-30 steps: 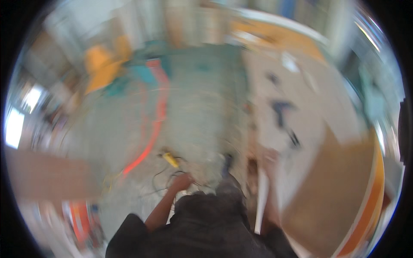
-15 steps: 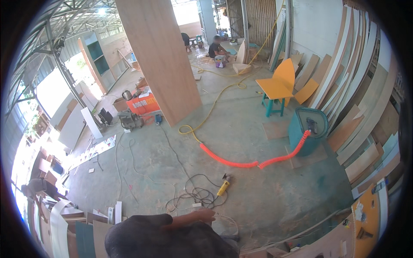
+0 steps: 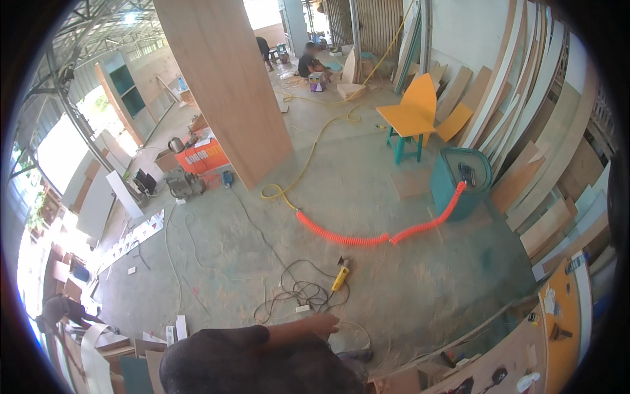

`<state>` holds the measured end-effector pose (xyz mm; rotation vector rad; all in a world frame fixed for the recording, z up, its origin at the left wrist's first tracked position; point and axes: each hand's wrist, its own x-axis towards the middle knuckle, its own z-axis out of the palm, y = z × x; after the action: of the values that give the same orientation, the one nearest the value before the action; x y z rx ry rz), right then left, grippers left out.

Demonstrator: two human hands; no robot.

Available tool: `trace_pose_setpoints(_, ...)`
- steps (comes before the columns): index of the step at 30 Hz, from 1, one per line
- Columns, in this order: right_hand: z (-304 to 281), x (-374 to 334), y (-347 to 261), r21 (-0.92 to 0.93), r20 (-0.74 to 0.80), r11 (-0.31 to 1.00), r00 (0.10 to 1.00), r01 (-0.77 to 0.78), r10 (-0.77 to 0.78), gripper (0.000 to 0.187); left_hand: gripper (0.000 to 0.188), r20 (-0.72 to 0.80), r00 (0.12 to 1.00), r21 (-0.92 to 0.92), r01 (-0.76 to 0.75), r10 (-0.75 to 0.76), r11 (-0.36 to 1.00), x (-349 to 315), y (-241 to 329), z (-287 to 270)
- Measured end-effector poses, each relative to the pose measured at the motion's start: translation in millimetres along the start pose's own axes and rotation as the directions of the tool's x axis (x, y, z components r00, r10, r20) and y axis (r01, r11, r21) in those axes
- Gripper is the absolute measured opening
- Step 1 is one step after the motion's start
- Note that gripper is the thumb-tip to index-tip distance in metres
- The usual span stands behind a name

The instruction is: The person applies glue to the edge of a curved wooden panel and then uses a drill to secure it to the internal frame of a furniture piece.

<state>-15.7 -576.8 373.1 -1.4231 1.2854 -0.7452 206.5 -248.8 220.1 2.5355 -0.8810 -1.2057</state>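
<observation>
My left hand (image 3: pixel 326 322) is in front of my body, the bare forearm reaching rightward out of a dark sleeve (image 3: pixel 230 345). Its fingers are small and blurred, and I cannot make out anything in them. Nearest to it in the picture, on the concrete floor, are a yellow angle grinder (image 3: pixel 340 279), its tangled black cord (image 3: pixel 295 285) and a small white block (image 3: pixel 302 308) that looks like a socket strip. A thin pale cable (image 3: pixel 364 331) curves just right of the hand. My right hand is out of sight.
A tall wooden panel (image 3: pixel 230 92) stands ahead. An orange coiled air hose (image 3: pixel 341 238) runs to a black air tool (image 3: pixel 466 173) on a teal bin (image 3: pixel 453 200). Yellow boards (image 3: pixel 407 121) rest on a teal stool; planks (image 3: pixel 525 131) lean right. A person (image 3: pixel 307 64) sits far off.
My view has turned slightly right and down, so the scene shifts left and up. More of the bench with tools shows at lower right. My left forearm stays across my body.
</observation>
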Motion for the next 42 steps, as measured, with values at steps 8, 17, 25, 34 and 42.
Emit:
trace_pose_setpoints(8, -21.7, -175.6, 16.1, -0.061, -0.103, 0.990, 0.987, -0.130, 0.123, 0.047, 0.045, 0.030, 0.902, 0.194, -0.428, 0.431, 0.883, -5.0, -82.8, 7.0)
trace_pose_setpoints(17, 18.5, -385.3, 25.9, 0.342, -0.322, 0.940, 0.938, -0.012, 0.129, 0.029, 0.041, 0.051, 0.710, -0.344, -0.648, 0.702, 0.680, -71.5, -9.0, 12.1)
trace_pose_setpoints(25, -66.0, -545.6, 114.6, 0.412, -0.664, 0.904, 0.716, 0.110, 0.216, 0.019, 0.031, 0.383, 0.340, -0.508, -0.699, 0.859, 0.503, -137.4, 40.6, 114.4)
trace_pose_setpoints(34, -137.3, -734.0, 74.0, 0.471, -0.786, 0.749, 0.607, 0.466, 0.117, 0.051, 0.027, 0.454, 0.451, -0.495, -0.590, 0.769, 0.638, -278.0, 137.1, 195.8)
trace_pose_setpoints(42, -195.2, -788.9, 83.4, 0.258, -0.840, 0.899, 0.541, 0.354, 0.028, 0.024, 0.042, 0.056, 0.327, -0.713, -0.649, 0.943, 0.267, -456.3, 346.6, 199.5)
